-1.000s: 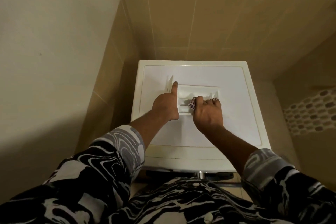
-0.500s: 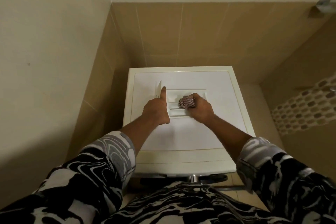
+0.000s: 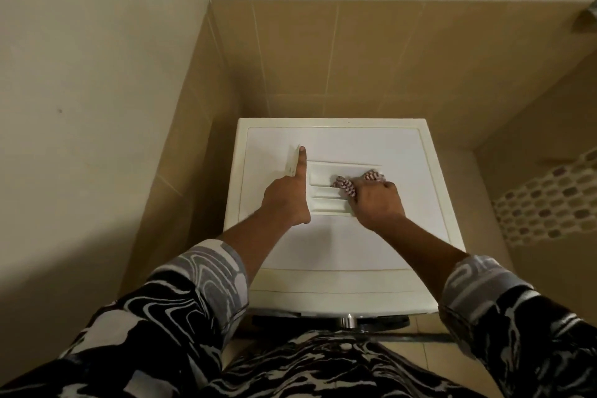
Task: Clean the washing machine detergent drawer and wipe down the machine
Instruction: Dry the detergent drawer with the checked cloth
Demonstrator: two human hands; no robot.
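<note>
Head view: right grip (image 3: 376,200), closed round cloth (image 3: 345,188), has slid from the drawer's (image 3: 326,178) left part to its right end. Wiping is progressing; machine top (image 3: 355,245) probably still to do. Left grip (image 3: 286,200): index straight, propping flap (image 3: 293,161) upright at drawer's left edge. Hidden: right fingertips, drawer's right corner. Machine front cut off.
</note>
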